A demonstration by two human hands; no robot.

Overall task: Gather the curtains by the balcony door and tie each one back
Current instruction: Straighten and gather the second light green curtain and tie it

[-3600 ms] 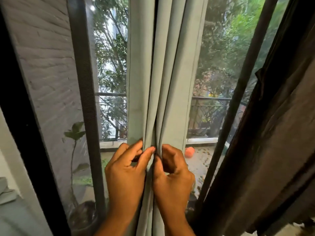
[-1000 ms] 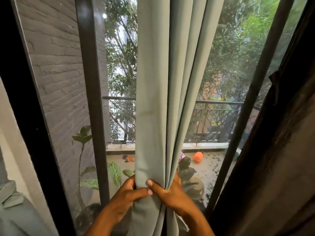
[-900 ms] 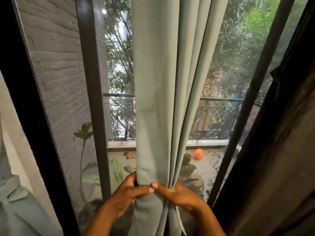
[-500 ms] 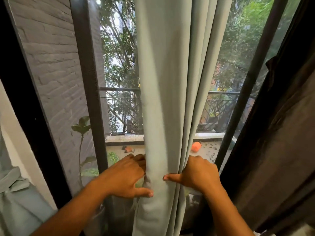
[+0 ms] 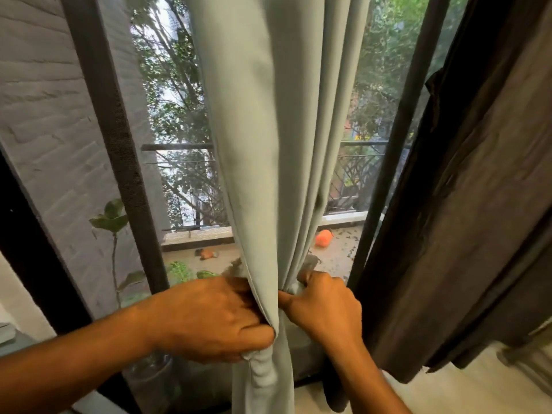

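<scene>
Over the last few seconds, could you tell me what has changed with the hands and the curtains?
Both hands moved apart: the left hand now bunches the pale green curtain from its left edge, the right hand pinches the folds from the right. The dark curtain hangs unchanged, untied.

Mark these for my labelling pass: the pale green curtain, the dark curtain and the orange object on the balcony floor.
pale green curtain (image 5: 263,144), head view, broad front fold.
dark curtain (image 5: 478,204), head view, middle of cloth.
orange object (image 5: 323,238), head view, its centre.
</scene>
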